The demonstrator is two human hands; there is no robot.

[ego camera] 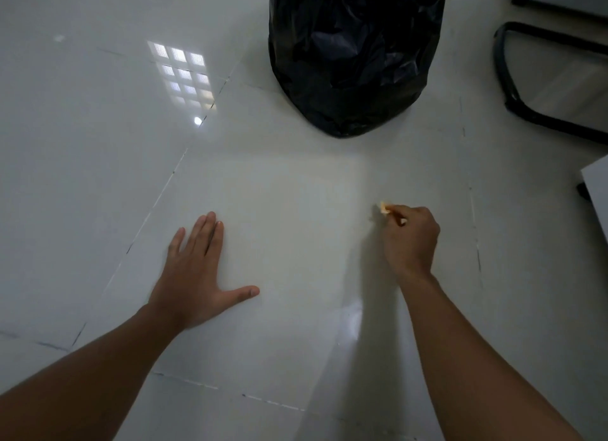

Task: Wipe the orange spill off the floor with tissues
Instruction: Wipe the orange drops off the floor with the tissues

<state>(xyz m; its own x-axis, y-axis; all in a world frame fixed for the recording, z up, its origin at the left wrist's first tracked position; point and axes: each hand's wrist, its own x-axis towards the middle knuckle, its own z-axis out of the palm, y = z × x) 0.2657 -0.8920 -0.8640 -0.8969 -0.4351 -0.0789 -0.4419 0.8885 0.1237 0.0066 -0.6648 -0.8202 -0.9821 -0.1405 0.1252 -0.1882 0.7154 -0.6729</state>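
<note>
Flat and open at lower left, the left hand (194, 276) braces on the floor (286, 217), while right of centre the right hand (409, 235) pinches an orange-stained tissue scrap (384, 207), probably soft, damp and tear-prone

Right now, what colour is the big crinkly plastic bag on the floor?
Black. The big crinkly plastic bag is shiny black all over, seen clearly in the head view.

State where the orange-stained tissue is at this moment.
In the head view the tissue is pinched in the fingers of the right hand, right of centre, just above the floor and nearer the camera than the black bin bag.
</note>
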